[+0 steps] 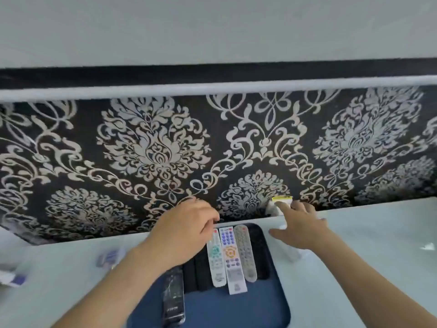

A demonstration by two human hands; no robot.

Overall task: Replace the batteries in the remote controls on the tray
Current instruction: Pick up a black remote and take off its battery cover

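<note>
Remote controls (230, 254) are lying side by side at the far end of the blue tray (236, 311). A wrapped black remote (173, 297) is overhanging its left rim. Left hand (186, 230) is curling over the white remote (215, 259); pinch or touch, cannot tell. Right hand (300, 230) is reaching, fingers spread, toward a yellow-topped pack (281, 200). Risk: a forearm bumping the tray and tipping the overhanging remote off.
</note>
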